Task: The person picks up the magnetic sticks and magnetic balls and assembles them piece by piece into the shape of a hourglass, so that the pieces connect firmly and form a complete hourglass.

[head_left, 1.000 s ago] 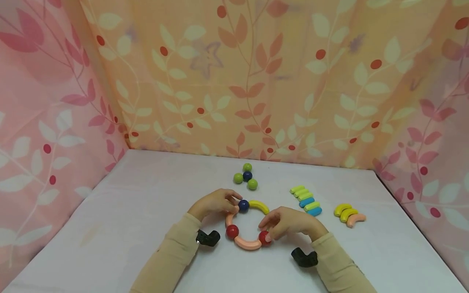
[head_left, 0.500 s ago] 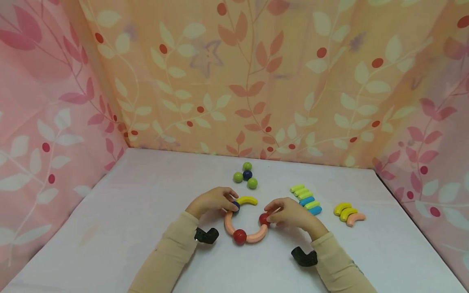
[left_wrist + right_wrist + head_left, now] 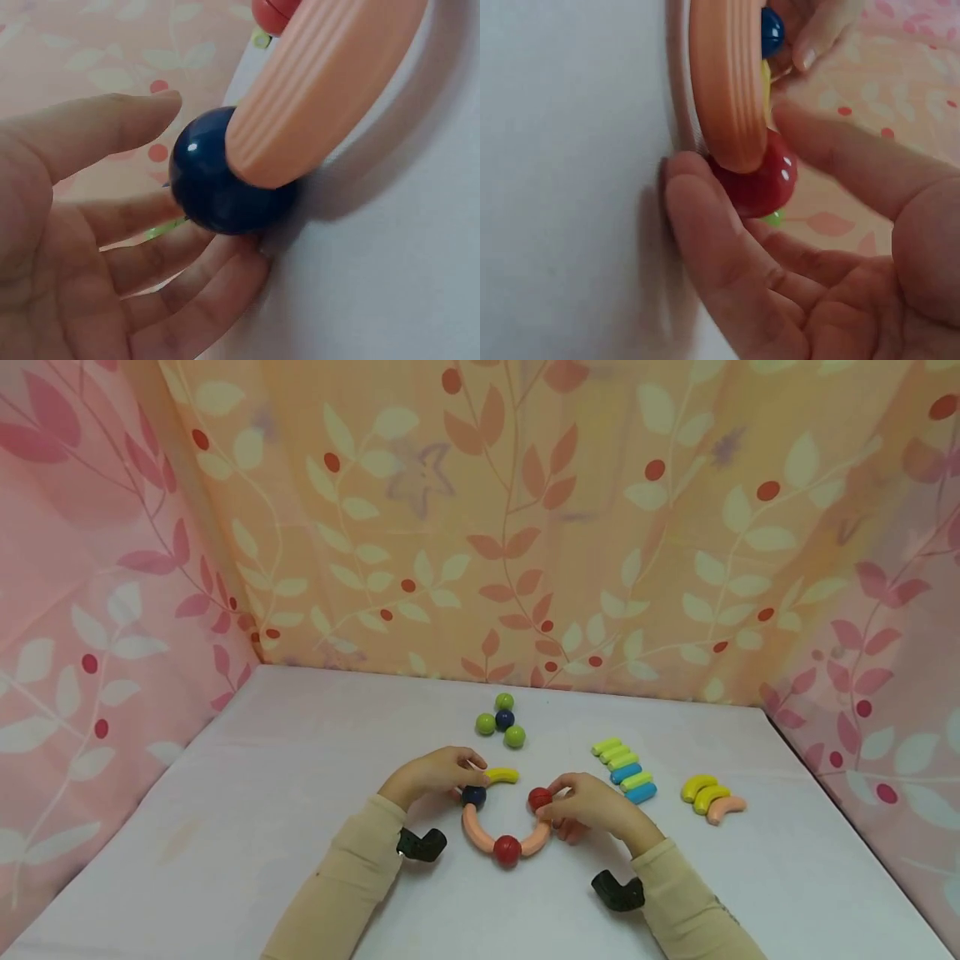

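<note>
A ring-like chain of toy pieces lies on the white table, open at its far side. At its left end a dark blue ball (image 3: 217,176) joins a ribbed peach curved piece (image 3: 315,97) and a yellow curved piece (image 3: 502,775). My left hand (image 3: 441,772) is at this ball, fingers against its far side and thumb tip slightly off it. A red ball (image 3: 507,851) links two peach pieces at the near side. My right hand (image 3: 596,806) holds the red ball (image 3: 765,184) at the right end, fingers and thumb around it, beside a peach piece (image 3: 727,82).
Beyond the chain sit several green balls (image 3: 515,737) around a dark blue ball (image 3: 505,719). To the right lie green and blue short sticks (image 3: 626,773) in a row, then yellow curved pieces (image 3: 712,799) and a peach one (image 3: 727,810). Patterned curtains (image 3: 480,527) surround the table.
The chain has turned counterclockwise: the right red ball moved away from me, the near red ball slid right, and the blue ball came left and nearer. Both hands moved only slightly.
</note>
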`<state>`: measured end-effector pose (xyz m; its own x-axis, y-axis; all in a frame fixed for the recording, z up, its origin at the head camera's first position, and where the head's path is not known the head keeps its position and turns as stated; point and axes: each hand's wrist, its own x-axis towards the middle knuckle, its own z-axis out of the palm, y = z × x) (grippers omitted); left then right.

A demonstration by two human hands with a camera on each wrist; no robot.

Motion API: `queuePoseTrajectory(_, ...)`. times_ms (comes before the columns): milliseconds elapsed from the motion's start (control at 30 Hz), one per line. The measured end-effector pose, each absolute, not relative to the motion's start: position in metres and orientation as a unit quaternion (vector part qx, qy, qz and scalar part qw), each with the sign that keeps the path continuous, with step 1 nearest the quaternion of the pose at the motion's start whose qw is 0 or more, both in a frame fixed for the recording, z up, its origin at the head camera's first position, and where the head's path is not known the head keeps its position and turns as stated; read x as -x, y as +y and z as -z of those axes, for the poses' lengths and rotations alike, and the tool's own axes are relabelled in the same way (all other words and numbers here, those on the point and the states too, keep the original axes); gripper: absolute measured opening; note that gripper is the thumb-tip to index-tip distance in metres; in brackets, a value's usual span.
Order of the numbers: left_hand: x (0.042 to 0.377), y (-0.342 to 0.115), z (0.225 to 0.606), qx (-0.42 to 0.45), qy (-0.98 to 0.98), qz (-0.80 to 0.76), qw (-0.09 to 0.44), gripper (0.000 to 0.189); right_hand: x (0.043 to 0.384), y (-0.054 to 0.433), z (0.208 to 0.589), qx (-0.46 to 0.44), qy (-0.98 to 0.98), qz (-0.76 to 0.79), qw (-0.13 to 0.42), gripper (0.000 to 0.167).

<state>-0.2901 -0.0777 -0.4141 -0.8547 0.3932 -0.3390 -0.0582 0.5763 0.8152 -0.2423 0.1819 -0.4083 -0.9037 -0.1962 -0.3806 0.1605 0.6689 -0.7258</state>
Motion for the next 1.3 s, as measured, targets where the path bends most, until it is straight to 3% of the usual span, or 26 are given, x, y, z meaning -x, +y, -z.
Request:
queuePoseTrajectory(333,0.285,-0.075,0.415,-0.098,0.867,-0.422,0.247,0.019,0.244,0.179,0.410,0.041,0.896,0.407,0.172,0.037)
queuePoseTrajectory(633,0.285,-0.069,0.413,-0.069,0.876,-0.411,0.241,0.019,0.237,0.178,0.405,0.020,0.894,0.394,0.213,0.035)
queuePoseTrajectory(867,0.285,-0.070,0.416,-0.082,0.864,-0.427,0.252,0.019,0.234,0.172,0.405,-0.009,0.900,0.384,0.207,0.018)
queuePoseTrajectory(1300,0.285,-0.067,0.418,-0.096,0.861,-0.427,0.260,0.019,0.232,0.170,0.406,-0.009,0.899,0.387,0.202,0.019)
